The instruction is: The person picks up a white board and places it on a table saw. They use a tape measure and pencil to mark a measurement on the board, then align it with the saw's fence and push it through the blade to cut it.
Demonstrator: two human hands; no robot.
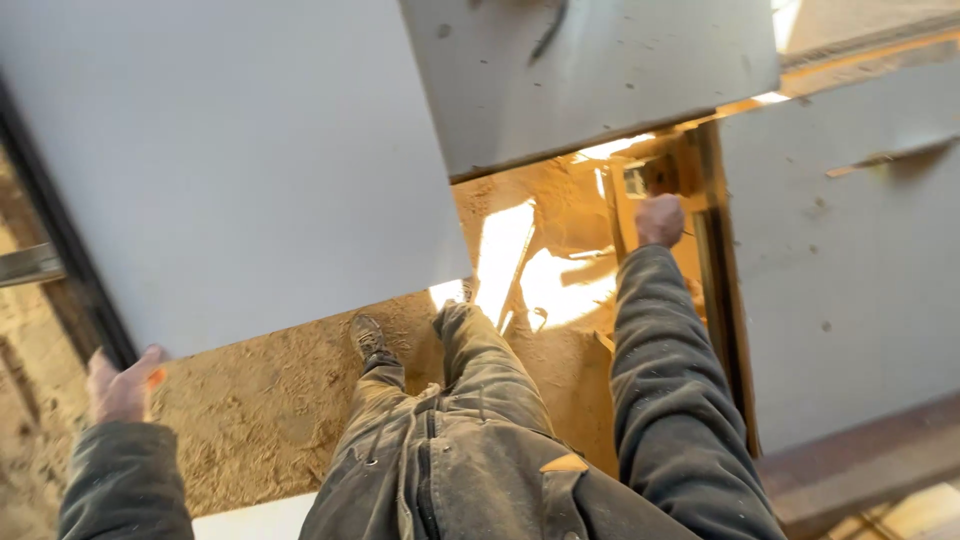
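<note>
Where the left hand (120, 388) clasps its lower corner, the big pale grey panel (240, 160) tilts flat and smooth above the sawdust floor (270, 400). Bare floor lies between it and another grey board (850, 260); the right hand (660, 220) closes on a wooden frame (690, 175) there.

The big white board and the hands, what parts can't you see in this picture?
Head view:
- Large white panel: its top and left side are cut off by the picture's edge.
- Left hand: its fingers curl under the panel's corner, so the grip is hidden.
- Right hand: seen from behind by the wooden frame; what it holds is too small to tell.
- Far foot: hidden behind the knee.
</note>
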